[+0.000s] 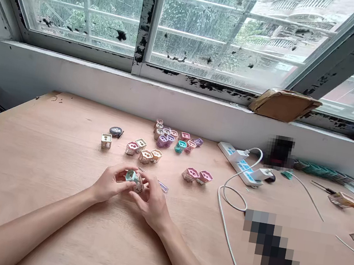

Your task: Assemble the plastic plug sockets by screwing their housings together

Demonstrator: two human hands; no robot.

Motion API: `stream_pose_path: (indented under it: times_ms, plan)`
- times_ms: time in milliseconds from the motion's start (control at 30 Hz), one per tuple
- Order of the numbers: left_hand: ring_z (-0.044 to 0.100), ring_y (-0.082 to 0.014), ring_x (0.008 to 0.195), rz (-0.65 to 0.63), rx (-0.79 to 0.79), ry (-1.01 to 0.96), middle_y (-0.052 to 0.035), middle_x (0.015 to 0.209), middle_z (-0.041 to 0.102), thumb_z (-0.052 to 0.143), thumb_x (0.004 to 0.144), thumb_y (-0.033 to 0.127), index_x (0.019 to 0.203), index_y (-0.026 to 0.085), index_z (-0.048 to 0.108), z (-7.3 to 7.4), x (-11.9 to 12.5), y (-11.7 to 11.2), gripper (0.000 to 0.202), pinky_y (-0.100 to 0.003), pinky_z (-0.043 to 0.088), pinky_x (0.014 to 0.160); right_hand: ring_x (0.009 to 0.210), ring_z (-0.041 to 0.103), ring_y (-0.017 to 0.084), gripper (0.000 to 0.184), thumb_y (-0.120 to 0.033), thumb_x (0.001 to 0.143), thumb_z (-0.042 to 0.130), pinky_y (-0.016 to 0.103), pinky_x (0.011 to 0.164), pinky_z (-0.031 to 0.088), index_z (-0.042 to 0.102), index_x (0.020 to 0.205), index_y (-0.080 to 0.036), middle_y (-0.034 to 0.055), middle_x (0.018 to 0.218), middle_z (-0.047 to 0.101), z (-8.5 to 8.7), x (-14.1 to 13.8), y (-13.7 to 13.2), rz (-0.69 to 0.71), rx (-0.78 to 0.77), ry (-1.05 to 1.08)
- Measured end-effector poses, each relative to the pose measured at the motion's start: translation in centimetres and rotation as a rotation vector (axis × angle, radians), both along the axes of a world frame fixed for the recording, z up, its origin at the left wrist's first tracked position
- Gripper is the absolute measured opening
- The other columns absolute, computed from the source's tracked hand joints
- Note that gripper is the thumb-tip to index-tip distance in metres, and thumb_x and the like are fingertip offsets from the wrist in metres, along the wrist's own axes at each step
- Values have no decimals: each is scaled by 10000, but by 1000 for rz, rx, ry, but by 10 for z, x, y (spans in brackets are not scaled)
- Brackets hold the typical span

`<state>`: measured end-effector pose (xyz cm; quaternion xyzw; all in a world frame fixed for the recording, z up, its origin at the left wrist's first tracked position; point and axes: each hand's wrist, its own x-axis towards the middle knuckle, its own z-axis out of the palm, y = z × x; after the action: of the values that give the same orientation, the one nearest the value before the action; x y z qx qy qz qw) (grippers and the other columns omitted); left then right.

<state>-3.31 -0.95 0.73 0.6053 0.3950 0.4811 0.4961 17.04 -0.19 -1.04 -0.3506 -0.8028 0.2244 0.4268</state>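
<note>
The left hand (109,182) and right hand (151,203) pinch a mint plastic socket cube (131,176) between their fingertips, holding it up off the table (40,159), with matching cubes (165,137) grouped just beyond it.

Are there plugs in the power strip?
Yes, plugged in: two white plugs sit in the power strip, with cords running from them.

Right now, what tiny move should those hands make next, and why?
Maybe push the mint-green socket piece further into the see-through cube. It seems to stick out from the cube's side, and the left hand and right hand already hold both close together.
</note>
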Motion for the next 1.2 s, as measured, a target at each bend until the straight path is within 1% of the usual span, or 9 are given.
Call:
stream_pose_path:
  times_ms: [233, 400, 500, 667, 800, 900, 1000, 1067, 1200]
  plan:
    - [698, -267, 1078, -66, -41, 17, -110, 1192, 726, 791, 817, 375, 1194, 172, 672, 3, -1, 3, 444, -416, 553, 990, 1062, 664, 227, 448, -240, 896, 648, 371, 928, 556, 502, 1319, -218, 99, 1223, 653, -7, -6, 1, 61, -221, 129]
    - [696, -259, 1058, 49, -30, -31, -112, 1142, 731, 805, 789, 444, 1107, 158, 695, 3, -10, 6, 442, -380, 560, 955, 714, 638, 161, 203, -258, 882, 599, 265, 650, 522, 603, 1074, -191, 40, 892, 688, -2, 3, 3, 8, -274, 171]
    - [710, -254, 1013, 99, -35, -18, -114, 1087, 742, 807, 778, 463, 1106, 151, 698, 5, -16, 9, 465, -364, 572, 912, 654, 578, 150, 193, -267, 887, 576, 257, 592, 462, 671, 1037, -191, 37, 841, 679, 2, 8, 6, -19, -217, 98]
    - [745, -202, 777, 115, -42, -54, -96, 1004, 728, 800, 776, 486, 1171, 137, 645, 6, -18, 9, 549, -283, 608, 668, 620, 524, 134, 295, -318, 893, 598, 255, 571, 431, 709, 1131, -185, 35, 844, 660, 5, 11, 11, -27, -161, 51]
    - [628, -88, 483, 149, 20, 32, -71, 982, 717, 767, 799, 486, 1004, 125, 678, 5, -17, 10, 425, -198, 506, 431, 591, 484, 92, 411, -317, 906, 590, 221, 548, 419, 631, 1296, -191, 26, 962, 666, -1, 12, 14, -22, -137, 68]
    - [631, -92, 512, 99, 32, 60, -59, 945, 723, 783, 790, 432, 984, 120, 695, 3, -18, 14, 378, -206, 531, 483, 565, 460, 70, 466, -331, 874, 668, 195, 517, 400, 579, 1310, -192, 25, 1010, 676, -6, 11, 15, -26, -150, 103]
    - [662, -102, 604, 73, 4, 69, -55, 993, 727, 821, 750, 404, 1039, 133, 702, 4, -20, 16, 414, -213, 559, 577, 558, 467, 74, 395, -366, 858, 731, 185, 494, 393, 638, 1194, -182, 16, 924, 682, -6, 11, 14, -50, -96, 76]
    - [667, -107, 651, 48, -13, 67, -59, 1047, 720, 836, 733, 407, 1102, 142, 701, 4, -21, 16, 474, -219, 559, 608, 561, 488, 80, 325, -377, 887, 718, 189, 496, 414, 692, 1149, -186, 21, 898, 682, -4, 11, 13, -42, -12, 25]
    - [680, -151, 790, -20, -6, 72, -60, 1038, 701, 874, 695, 366, 1170, 137, 698, 2, -24, 17, 556, -224, 532, 650, 641, 587, 103, 348, -396, 953, 637, 205, 523, 482, 703, 1245, -218, 67, 1052, 688, 0, 10, 9, -34, 66, -29]
